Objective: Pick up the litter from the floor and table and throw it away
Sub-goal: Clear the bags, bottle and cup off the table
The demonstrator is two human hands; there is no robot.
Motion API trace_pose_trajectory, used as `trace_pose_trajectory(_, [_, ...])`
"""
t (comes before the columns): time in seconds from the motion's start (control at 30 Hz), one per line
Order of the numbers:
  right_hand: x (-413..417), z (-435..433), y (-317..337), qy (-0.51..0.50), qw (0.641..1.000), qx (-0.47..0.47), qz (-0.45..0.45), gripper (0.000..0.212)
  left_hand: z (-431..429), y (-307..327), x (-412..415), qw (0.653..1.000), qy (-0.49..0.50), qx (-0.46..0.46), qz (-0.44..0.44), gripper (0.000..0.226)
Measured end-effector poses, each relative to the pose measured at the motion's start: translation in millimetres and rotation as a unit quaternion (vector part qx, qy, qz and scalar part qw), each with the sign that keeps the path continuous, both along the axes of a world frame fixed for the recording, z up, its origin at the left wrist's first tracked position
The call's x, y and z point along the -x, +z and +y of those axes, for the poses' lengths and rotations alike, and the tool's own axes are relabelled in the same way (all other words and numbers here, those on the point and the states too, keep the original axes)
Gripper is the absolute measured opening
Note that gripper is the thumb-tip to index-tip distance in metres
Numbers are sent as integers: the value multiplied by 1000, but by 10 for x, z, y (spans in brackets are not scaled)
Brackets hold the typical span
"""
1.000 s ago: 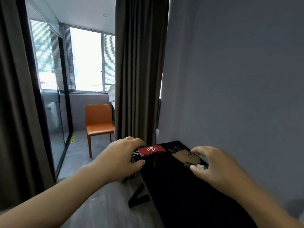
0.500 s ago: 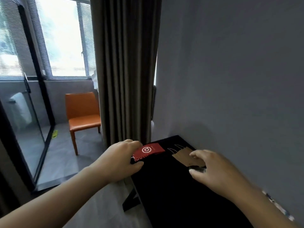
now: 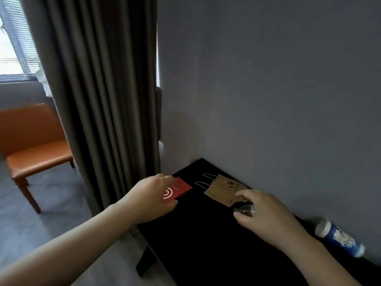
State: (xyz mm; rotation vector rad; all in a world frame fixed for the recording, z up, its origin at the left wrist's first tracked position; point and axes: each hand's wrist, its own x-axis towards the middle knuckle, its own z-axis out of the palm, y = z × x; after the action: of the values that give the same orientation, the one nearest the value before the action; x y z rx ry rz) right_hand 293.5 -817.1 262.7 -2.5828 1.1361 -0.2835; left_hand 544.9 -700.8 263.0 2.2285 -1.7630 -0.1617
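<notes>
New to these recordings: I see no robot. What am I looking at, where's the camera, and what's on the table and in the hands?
No machine: a person's two bare hands, filmed by one head-worn wide-angle camera looking down. The left hand pinches a red card with a white ring logo. The right hand curls around a small shiny scrap, too blurred to identify, beside a flat brown paper bag. A blue-and-white bottle lies on the black table by the wall.

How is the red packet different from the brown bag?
The red packet is smaller than the brown bag. The red packet has white rings; the brown bag has white string handles. The left hand pinches the red packet; the brown bag lies on the black table. Both are flat.
</notes>
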Motion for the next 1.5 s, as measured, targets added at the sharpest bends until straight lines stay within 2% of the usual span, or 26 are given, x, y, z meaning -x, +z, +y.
trace_pose_trajectory(0.2, [-319, -362, -269, -26, 998, -60, 3, 44, -550, -381, -429, 998, -44, -45, 28, 38])
trace_pose_trajectory(0.37, [-567, -829, -495, -47, 996, -77, -7, 21, -1120, -635, -676, 995, -74, -60, 31, 44])
trace_pose_trajectory(0.53, [-727, -1393, -783, -78, 989, -126, -2, 20, -1753, -957, -906, 992, -65, -98, 41, 41])
trace_pose_trajectory(0.63, [-787, -1675, -969, -87, 987, -133, -3, 20, -2077, -1160, -982, 987, -85, -126, 46, 52])
trace_pose_trajectory(0.8, [-797, -1981, -1252, -115, 979, -170, 18, 25, -2420, -1499, -1077, 978, -90, -174, 68, 66])
trace_pose_trajectory(0.9, [-802, -2094, -1397, -140, 972, -187, 22, 33, -2594, -1692, -1159, 975, -91, -193, 64, 56])
trace_pose_trajectory(1.07, [-829, -2244, -1660, -206, 958, -199, 20, 36, -2885, -2009, -1284, 966, -102, -230, 66, 62])
trace_pose_trajectory(1.23, [-777, -2400, -2001, -299, 931, -202, 44, 59, -3069, -2355, -1413, 958, -108, -261, 59, 58])
trace_pose_trajectory(1.4, [-768, -2550, -2272, -379, 898, -211, 78, 67, -3245, -2679, -1559, 954, -103, -277, 41, 59])
trace_pose_trajectory(1.5, [-777, -2656, -2425, -411, 882, -206, 104, 69, -3325, -2850, -1632, 953, -87, -289, 35, 71])
